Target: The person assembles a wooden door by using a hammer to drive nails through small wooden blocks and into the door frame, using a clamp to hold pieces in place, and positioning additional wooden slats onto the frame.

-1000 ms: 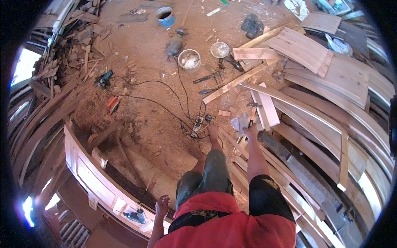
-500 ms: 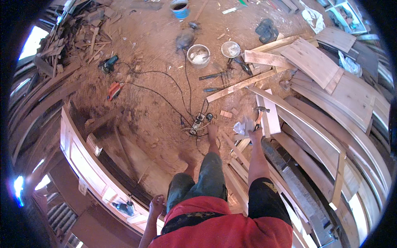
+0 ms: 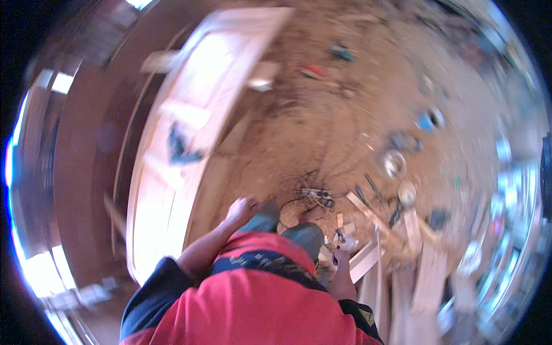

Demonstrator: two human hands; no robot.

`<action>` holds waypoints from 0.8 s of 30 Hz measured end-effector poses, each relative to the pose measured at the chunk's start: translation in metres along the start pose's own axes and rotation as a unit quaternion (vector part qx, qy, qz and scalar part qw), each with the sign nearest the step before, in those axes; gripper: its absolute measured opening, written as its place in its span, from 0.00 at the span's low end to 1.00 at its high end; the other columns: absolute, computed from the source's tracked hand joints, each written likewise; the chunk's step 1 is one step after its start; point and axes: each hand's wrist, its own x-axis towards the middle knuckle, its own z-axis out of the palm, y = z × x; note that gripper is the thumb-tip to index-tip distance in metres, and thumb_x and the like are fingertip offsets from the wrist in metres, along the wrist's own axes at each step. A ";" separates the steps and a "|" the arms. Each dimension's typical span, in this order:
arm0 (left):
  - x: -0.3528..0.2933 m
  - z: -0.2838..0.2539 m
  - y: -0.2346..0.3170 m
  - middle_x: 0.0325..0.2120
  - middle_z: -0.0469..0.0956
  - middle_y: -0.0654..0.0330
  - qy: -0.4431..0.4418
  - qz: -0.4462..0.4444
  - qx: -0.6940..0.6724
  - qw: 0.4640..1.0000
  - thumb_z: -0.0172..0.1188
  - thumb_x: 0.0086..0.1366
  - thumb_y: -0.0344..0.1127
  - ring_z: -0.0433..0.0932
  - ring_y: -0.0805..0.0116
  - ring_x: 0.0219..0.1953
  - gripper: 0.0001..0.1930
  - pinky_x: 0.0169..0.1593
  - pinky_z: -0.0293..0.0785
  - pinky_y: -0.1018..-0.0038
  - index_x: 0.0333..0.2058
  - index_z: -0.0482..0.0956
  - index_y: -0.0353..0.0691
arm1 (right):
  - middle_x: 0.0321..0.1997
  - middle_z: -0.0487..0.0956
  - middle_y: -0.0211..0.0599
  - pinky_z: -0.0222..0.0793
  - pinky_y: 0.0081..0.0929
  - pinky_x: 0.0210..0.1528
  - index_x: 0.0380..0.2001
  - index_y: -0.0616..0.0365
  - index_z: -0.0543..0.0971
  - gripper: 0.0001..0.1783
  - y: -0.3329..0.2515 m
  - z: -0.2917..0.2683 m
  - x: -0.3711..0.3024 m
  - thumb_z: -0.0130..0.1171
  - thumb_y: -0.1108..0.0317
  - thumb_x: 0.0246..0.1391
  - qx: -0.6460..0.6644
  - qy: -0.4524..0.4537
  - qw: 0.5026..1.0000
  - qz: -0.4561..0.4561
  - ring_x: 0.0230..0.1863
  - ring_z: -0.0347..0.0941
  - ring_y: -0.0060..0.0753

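Note:
Motion blur softens the whole head view. My right hand is closed around the handle of a claw hammer, low and right of centre beside my leg. Next to the hammer's head lies a crumpled clear plastic bag. My left hand hangs in front of my left thigh, and its fingers are too smeared to read. It is nearest to a pale panelled wooden door standing along my left, apart from it. On the door rests a dark blue power tool.
A power strip with cords lies on the dirt floor ahead of my feet. Beyond are a red tool, a green tool, a blue bucket and a white bucket. Boards are stacked at the right.
My view has swung left, so the door now looms larger and the buckets and boards sit further right. The hammer stays in my right hand. My left hand has come up and forward.

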 end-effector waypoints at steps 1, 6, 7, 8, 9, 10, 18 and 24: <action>-0.007 0.003 -0.008 0.30 0.82 0.49 0.024 -0.036 0.004 0.999 0.56 0.62 0.58 0.81 0.45 0.34 0.21 0.39 0.77 0.54 0.34 0.83 0.44 | 0.14 0.73 0.35 0.63 0.34 0.14 0.20 0.61 0.78 0.14 -0.021 -0.001 -0.013 0.61 0.62 0.52 -0.111 -0.034 0.993 -0.021 0.12 0.69 0.30; -0.050 -0.042 -0.058 0.55 0.71 0.53 0.121 -0.027 0.029 0.992 0.53 0.62 0.65 0.66 0.54 0.60 0.31 0.61 0.57 0.48 0.55 0.75 0.52 | 0.23 0.81 0.44 0.74 0.37 0.28 0.24 0.66 0.81 0.19 -0.115 0.003 0.001 0.62 0.57 0.49 -0.350 0.026 0.908 -0.228 0.27 0.80 0.36; -0.064 -0.035 -0.083 0.55 0.71 0.53 0.134 -0.058 0.012 0.989 0.53 0.62 0.65 0.66 0.54 0.60 0.31 0.61 0.57 0.48 0.55 0.75 0.52 | 0.20 0.79 0.41 0.73 0.36 0.24 0.21 0.64 0.79 0.18 -0.126 0.001 0.046 0.60 0.57 0.51 -0.403 0.082 0.864 -0.291 0.23 0.79 0.35; -0.086 -0.008 -0.120 0.56 0.70 0.52 0.215 -0.121 -0.020 0.969 0.53 0.63 0.64 0.66 0.54 0.61 0.30 0.61 0.57 0.48 0.55 0.75 0.51 | 0.20 0.78 0.39 0.71 0.35 0.20 0.22 0.62 0.78 0.17 -0.150 0.019 0.009 0.58 0.58 0.54 -0.360 0.006 0.893 -0.271 0.20 0.77 0.33; -0.106 0.009 -0.154 0.56 0.70 0.52 0.288 -0.174 -0.045 0.941 0.53 0.63 0.63 0.66 0.54 0.61 0.30 0.61 0.58 0.48 0.55 0.75 0.49 | 0.20 0.77 0.37 0.68 0.34 0.17 0.23 0.60 0.77 0.16 -0.181 0.034 -0.034 0.56 0.59 0.57 -0.312 -0.060 0.918 -0.239 0.17 0.75 0.31; -0.116 0.016 -0.179 0.56 0.70 0.53 0.311 -0.224 -0.041 0.923 0.55 0.64 0.59 0.65 0.53 0.61 0.28 0.62 0.57 0.49 0.55 0.74 0.48 | 0.19 0.76 0.36 0.67 0.33 0.14 0.25 0.59 0.76 0.15 -0.206 0.043 -0.051 0.53 0.60 0.59 -0.319 -0.010 0.923 -0.217 0.15 0.73 0.29; -0.241 0.065 -0.388 0.51 0.77 0.49 0.281 -0.558 0.020 0.781 0.61 0.60 0.47 0.78 0.50 0.49 0.26 0.49 0.76 0.58 0.54 0.76 0.39 | 0.20 0.71 0.37 0.65 0.30 0.13 0.29 0.55 0.69 0.10 -0.242 0.123 -0.114 0.48 0.62 0.62 -0.039 0.127 0.905 -0.405 0.13 0.68 0.31; -0.273 0.081 -0.438 0.46 0.77 0.50 0.149 -0.654 -0.036 0.741 0.63 0.59 0.44 0.78 0.54 0.44 0.27 0.43 0.75 0.61 0.54 0.73 0.37 | 0.17 0.73 0.37 0.67 0.34 0.14 0.27 0.58 0.72 0.13 -0.238 0.162 -0.132 0.53 0.60 0.59 -0.193 0.269 0.819 -0.469 0.12 0.70 0.31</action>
